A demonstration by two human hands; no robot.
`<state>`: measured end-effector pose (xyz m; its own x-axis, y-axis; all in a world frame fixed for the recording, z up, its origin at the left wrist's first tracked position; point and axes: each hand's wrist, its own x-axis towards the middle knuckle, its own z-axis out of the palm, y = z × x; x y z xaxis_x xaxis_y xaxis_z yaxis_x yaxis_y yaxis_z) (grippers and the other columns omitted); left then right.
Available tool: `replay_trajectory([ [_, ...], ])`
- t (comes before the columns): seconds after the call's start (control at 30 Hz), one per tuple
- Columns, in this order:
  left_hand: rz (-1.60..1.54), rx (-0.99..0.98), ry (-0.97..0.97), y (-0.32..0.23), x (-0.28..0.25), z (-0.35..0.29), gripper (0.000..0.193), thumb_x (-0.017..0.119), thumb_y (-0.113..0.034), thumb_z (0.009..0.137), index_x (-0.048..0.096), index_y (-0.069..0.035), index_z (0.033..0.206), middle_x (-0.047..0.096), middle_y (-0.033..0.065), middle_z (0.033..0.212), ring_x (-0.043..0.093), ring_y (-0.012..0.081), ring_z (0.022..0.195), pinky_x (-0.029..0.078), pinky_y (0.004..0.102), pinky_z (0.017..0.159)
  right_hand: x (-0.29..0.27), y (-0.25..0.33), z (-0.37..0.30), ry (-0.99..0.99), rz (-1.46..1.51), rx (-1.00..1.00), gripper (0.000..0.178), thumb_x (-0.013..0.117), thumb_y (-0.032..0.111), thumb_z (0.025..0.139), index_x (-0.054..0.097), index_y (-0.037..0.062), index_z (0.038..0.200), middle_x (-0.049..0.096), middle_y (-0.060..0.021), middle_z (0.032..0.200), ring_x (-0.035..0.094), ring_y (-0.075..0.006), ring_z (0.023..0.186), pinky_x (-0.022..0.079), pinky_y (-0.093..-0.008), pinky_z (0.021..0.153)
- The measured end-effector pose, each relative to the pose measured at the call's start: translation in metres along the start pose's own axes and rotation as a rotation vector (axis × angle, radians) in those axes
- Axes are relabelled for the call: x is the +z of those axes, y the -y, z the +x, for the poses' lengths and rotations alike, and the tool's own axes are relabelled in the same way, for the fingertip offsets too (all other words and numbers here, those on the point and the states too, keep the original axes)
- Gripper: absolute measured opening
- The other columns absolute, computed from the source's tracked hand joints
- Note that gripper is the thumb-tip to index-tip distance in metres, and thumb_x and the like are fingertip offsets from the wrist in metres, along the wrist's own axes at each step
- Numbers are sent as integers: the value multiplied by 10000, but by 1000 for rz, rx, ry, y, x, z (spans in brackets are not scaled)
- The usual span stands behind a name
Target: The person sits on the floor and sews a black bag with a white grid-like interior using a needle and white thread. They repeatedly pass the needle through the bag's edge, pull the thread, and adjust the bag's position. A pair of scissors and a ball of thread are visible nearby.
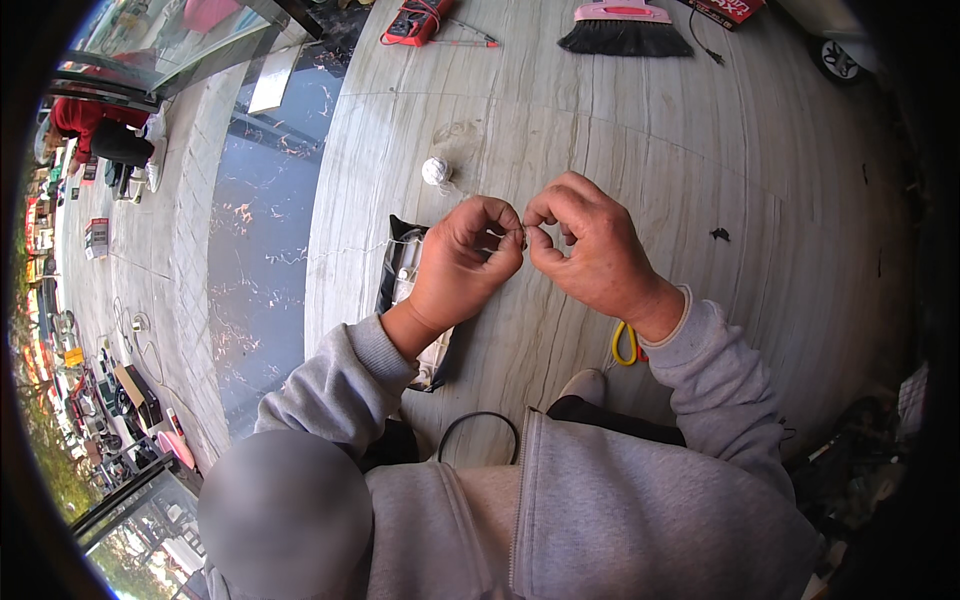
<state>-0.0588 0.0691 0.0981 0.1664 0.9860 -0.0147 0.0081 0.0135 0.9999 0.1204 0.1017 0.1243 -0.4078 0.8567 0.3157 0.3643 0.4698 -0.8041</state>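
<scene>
My left hand (pixel 467 250) and my right hand (pixel 597 245) meet fingertip to fingertip over the floor. Both are closed in a pinch. Whatever sits between the tips is too small to make out; only a tiny dark spot shows there. A ball of white string (pixel 437 172) lies on the floor just beyond my left hand. Partly hidden under my left hand and wrist is a flat black-edged piece (pixel 387 275) with pale parts on it. Close to my right wrist lies a tool with a yellow looped handle (pixel 625 345), partly covered by the sleeve.
A thin white thread (pixel 345 250) trails left across the floor. Farther off are a red meter (pixel 412 22) with leads and a pink-and-black broom head (pixel 625 32). A black cable loop (pixel 478 415) lies near my feet. At far left, a person in red (pixel 90 125) bends over.
</scene>
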Motion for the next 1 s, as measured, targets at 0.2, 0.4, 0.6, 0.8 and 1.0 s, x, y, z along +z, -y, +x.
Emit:
replay_trajectory([
  [0.2,-35,-2,-6,0,-1,0,114,617,49,864,559,-19,935,629,18,873,616,68,808,536,230,724,1,-1,-1,-9,39,74,188,676,-65,737,597,45,867,540,-15,827,437,-85,572,393,-243,502],
  [0.4,-27,-1,-18,0,0,0,111,619,46,865,561,-19,933,632,20,871,618,68,804,536,230,722,-1,0,0,38,61,76,178,675,-63,743,603,44,866,535,-11,830,432,-75,574,390,-240,500],
  [0.6,-23,-20,-10,0,0,-1,107,617,47,864,563,-19,928,634,21,872,621,71,801,534,228,719,0,2,0,9,87,116,183,654,-74,744,592,44,871,528,-5,830,431,-70,586,392,-237,516],
  [0.8,-37,-3,-17,-1,0,0,108,613,51,865,561,-19,928,631,20,880,621,70,800,532,225,716,-2,6,0,-24,147,149,188,643,-82,745,584,34,881,519,-6,833,432,-62,594,391,-232,524],
  [1.0,-5,-20,35,-2,-1,-3,106,614,21,915,540,-21,979,603,5,908,602,68,822,504,223,751,-3,2,-1,69,116,154,190,645,-50,739,576,36,894,542,-43,846,482,-115,620,418,-269,554],
])
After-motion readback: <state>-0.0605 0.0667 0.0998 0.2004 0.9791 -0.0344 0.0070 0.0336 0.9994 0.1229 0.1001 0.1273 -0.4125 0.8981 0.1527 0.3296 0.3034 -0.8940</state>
